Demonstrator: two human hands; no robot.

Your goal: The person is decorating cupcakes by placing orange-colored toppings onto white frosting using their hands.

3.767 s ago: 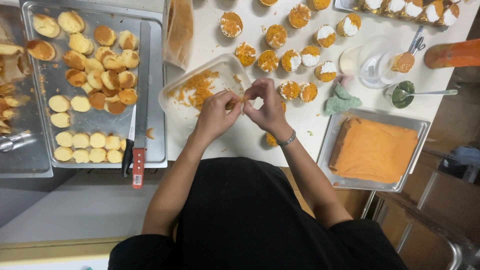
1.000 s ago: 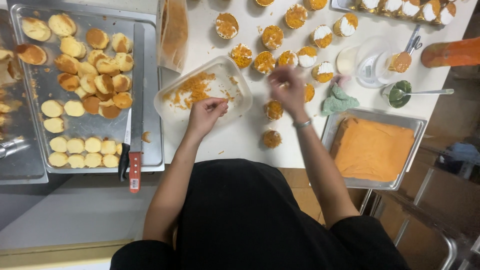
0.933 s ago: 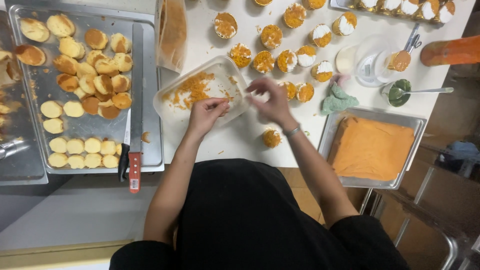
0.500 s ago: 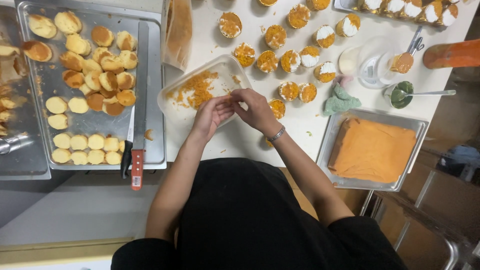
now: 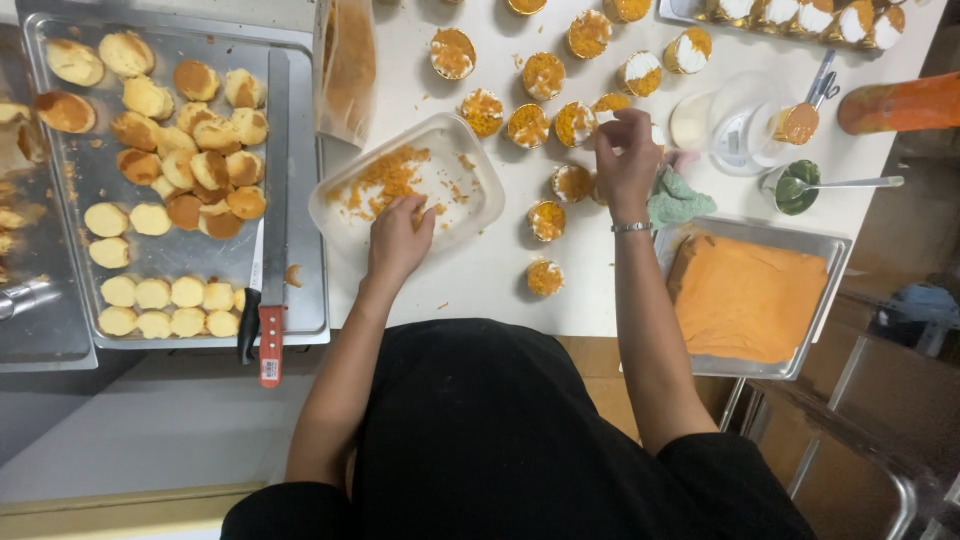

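I am pinching orange crumbs (image 5: 385, 178) in the white tray (image 5: 470, 150) with my left hand (image 5: 398, 238) while my right hand (image 5: 628, 150), fingers pinched together, is hovering over the small cups (image 5: 571, 182) mid-tabletop.

A working bakery kitchen. Metal trays (image 5: 300, 300) hold rows of cut sponge rounds (image 5: 160, 293). Filled dessert cups (image 5: 527, 125) crowd the worktop (image 5: 480, 280).

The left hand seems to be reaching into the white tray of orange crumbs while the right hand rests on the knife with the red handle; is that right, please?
Not quite. In the head view the left hand is in the white tray of orange crumbs, but the right hand is over the small topped cakes. The knife lies untouched on the metal tray.
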